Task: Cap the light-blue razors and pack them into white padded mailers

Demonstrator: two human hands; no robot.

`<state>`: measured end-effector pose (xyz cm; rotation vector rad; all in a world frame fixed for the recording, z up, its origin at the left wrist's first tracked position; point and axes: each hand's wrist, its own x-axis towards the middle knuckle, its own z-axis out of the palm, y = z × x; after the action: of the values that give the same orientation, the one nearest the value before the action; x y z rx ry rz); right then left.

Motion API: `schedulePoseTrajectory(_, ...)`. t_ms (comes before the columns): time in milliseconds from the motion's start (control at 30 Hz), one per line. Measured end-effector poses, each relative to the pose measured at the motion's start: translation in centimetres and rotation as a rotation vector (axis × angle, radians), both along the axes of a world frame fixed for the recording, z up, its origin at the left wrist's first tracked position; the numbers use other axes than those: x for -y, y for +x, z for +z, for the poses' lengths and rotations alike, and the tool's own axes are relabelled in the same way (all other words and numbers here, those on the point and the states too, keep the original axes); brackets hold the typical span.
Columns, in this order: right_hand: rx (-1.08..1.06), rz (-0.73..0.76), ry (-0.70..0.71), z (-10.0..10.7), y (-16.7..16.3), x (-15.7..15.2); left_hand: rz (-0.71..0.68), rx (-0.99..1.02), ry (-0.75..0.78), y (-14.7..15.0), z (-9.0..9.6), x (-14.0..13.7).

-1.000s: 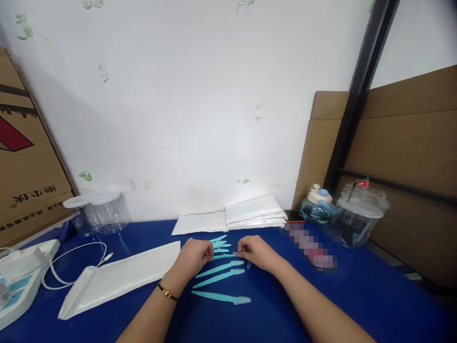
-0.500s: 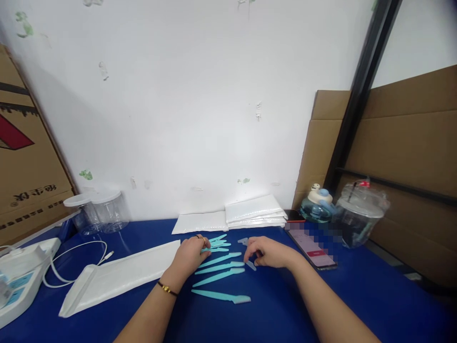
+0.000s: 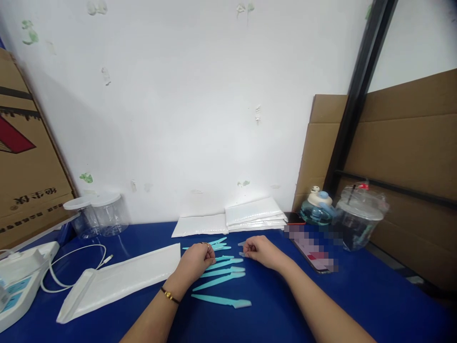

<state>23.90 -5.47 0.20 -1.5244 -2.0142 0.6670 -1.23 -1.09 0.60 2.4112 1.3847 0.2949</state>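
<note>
Several teal eyebrow razors (image 3: pixel 221 301) lie roughly side by side on the blue tabletop, blade ends to the right. My left hand (image 3: pixel 195 261) is closed among them, thumb and fingers pinching the handle of one eyebrow razor (image 3: pixel 225 257). Across a small gap, my right hand (image 3: pixel 260 251) has its fingers curled together, with a small translucent blade cap (image 3: pixel 242 254) at the fingertips. Just above it, another pale translucent piece (image 3: pixel 241 244) sits by the knuckles, partly covered.
A white padded envelope (image 3: pixel 132 281) lies left, near a cable (image 3: pixel 71 288) and a power strip (image 3: pixel 32 271). White packets (image 3: pixel 255 213) are stacked by the wall. On the right are a phone (image 3: pixel 312 250), a blue bottle (image 3: pixel 316 209) and a lidded plastic cup (image 3: pixel 359 216).
My left hand has shifted slightly right and nearer, onto a razor. My right hand has closed up, and the translucent cap that lay under it is now at its fingertips.
</note>
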Motion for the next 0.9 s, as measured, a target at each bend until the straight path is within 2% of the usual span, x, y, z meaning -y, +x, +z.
schedulePoseTrajectory(400,-0.017,0.086,0.032,-0.3,-2.4,0.1,-0.060,0.027,0.044,1.4,0.0,0.8)
schedulePoseTrajectory(533,-0.006,0.139,0.003,0.1,-2.0,0.4,-0.106,0.028,-0.059,1.5,0.1,1.0)
schedulePoseTrajectory(600,-0.007,0.077,0.031,0.7,-0.9,0.4,-0.075,0.041,-0.026,0.9,0.4,0.7)
schedulePoseTrajectory(733,0.050,-0.148,0.125,1.7,1.8,0.0,0.072,-0.003,0.177,-1.0,0.8,-0.3)
schedulePoseTrajectory(900,0.138,-0.084,0.123,0.7,2.5,-0.3,0.086,-0.098,0.160,-2.0,0.7,-1.0)
